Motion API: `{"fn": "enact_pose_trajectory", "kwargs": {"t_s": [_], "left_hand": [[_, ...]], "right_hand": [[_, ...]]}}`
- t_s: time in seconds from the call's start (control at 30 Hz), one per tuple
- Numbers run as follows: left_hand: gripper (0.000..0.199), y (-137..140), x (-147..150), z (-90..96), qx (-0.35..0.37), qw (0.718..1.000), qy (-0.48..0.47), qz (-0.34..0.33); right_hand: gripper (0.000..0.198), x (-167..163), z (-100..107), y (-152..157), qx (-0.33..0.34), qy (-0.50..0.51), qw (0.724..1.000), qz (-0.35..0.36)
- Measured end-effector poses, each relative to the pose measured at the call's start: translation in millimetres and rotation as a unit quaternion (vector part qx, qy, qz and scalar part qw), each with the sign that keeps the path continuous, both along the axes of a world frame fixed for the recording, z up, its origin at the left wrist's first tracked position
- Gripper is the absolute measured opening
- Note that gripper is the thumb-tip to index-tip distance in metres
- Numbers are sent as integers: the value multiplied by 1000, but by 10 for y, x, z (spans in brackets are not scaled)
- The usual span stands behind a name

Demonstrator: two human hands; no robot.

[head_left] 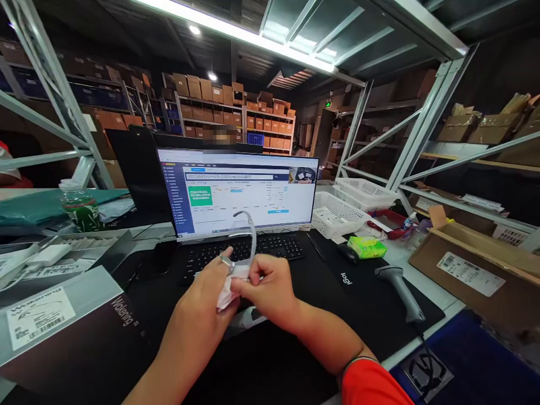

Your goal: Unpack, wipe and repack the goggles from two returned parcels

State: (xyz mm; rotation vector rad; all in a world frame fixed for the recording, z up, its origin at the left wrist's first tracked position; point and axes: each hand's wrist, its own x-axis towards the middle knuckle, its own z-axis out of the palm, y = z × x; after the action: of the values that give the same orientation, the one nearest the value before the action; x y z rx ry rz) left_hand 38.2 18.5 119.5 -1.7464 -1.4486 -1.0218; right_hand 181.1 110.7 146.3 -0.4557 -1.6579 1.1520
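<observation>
My left hand (202, 301) is closed round a small crumpled white packet (226, 293) in front of the keyboard (244, 250). My right hand (272, 287) pinches the same packet from the other side, thumb against the fingers. From between the hands a pale grey, cable-like strip (253, 239) arches upward, its tip bent to the left in front of the monitor (248, 197). A small shiny piece (226, 261) shows by my left thumb. What the packet contains is hidden. Below the hands lies a partly covered clear and white item (248, 318).
A grey box (63, 326) stands at left, an open tray (76, 259) behind it. On the right are a barcode scanner (400, 289), a mouse (346, 254), a green tissue pack (367, 247), white baskets (337, 216) and a cardboard box (476, 270). Metal shelf posts flank the desk.
</observation>
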Motion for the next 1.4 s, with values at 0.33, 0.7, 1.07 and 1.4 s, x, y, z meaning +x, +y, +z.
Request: {"fn": "enact_pose_trajectory", "kwargs": {"t_s": [0.33, 0.7, 1.07, 1.4], "left_hand": [[23, 96, -33, -98, -42, 997, -52, -32], [25, 56, 23, 0, 7, 999, -17, -44], [30, -8, -207, -50, 11, 999, 37, 5], [20, 3, -19, 9, 54, 996, 75, 15]], "right_hand": [[68, -75, 83, 293, -190, 94, 977, 21], [68, -30, 97, 245, -181, 87, 979, 47], [70, -166, -60, -67, -193, 98, 973, 77], [72, -53, 97, 152, -252, 163, 951, 76]]}}
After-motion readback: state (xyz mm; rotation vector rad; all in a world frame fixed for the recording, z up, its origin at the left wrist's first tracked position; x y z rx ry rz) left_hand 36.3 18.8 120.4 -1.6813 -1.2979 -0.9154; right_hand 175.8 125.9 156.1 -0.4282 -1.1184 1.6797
